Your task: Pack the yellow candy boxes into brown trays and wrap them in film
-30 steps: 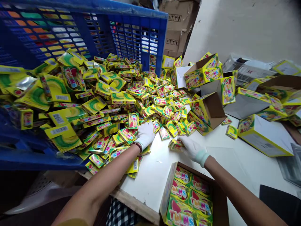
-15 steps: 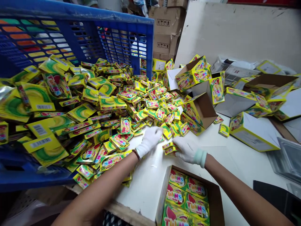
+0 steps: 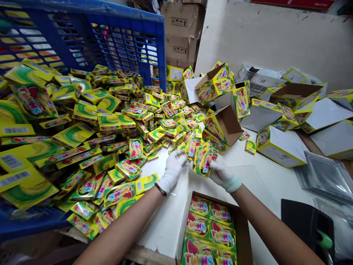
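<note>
White Table: Handling a Row of Packs

A loose pile of packs is spreading from a blue crate onto the surface. An open carton is standing closest to the wearer, holding printed boxes.

Right hand is pinching the row between thumb and fingers, between pile and carton. Left hand is holding its fingers close together, tips beside a blurred pack at the row's left end; blur is hiding whether they are pinching it.

Sound technique is calling for flush edges and even pressure: over-squeezing is risking crushed card, slack fingers a dropped pack. 2 hands working close are supporting better than 1.
</note>
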The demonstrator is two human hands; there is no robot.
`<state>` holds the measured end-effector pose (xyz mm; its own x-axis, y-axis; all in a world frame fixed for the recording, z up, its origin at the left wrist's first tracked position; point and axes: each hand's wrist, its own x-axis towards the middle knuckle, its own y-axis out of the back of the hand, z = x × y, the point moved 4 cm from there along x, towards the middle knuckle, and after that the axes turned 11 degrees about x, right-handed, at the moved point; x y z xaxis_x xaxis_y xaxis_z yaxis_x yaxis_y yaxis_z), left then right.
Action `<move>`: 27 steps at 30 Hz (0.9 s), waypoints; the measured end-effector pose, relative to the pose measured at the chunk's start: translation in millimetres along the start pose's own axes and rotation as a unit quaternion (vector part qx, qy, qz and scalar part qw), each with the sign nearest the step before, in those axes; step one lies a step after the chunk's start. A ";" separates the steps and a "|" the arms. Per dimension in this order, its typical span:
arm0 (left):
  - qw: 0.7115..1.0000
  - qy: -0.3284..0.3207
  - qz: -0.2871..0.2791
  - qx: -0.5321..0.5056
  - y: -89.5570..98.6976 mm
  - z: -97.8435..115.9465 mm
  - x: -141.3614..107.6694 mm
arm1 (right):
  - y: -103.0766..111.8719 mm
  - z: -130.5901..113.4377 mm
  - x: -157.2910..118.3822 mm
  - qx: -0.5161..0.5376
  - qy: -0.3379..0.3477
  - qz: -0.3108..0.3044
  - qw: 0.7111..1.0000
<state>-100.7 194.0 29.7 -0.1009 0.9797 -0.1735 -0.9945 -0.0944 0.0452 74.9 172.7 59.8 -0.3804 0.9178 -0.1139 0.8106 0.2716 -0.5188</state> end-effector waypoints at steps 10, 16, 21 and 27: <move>0.976 -0.146 -0.099 0.131 -30.5 -21.0 -20.9 | 33.1 -11.8 -7.0 -0.589 0.046 -0.029 0.806; 0.941 -0.215 -0.132 0.224 -57.5 -44.1 -14.7 | 76.3 16.7 -23.0 -0.580 0.182 -0.087 0.789; 0.940 -0.220 -0.154 0.209 -61.7 -55.4 -16.4 | 101.3 43.1 -31.6 -0.529 0.188 -0.074 0.824; 0.964 -0.170 -0.161 0.127 -68.0 -53.3 -6.1 | 83.1 43.0 -12.4 -0.527 0.156 -0.045 0.834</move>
<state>-33.9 185.0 -24.7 0.2698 0.9565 0.1112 -0.9297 0.2287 0.2889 127.9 171.5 -18.3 -0.4595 0.8661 0.1967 0.7891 0.2965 0.5380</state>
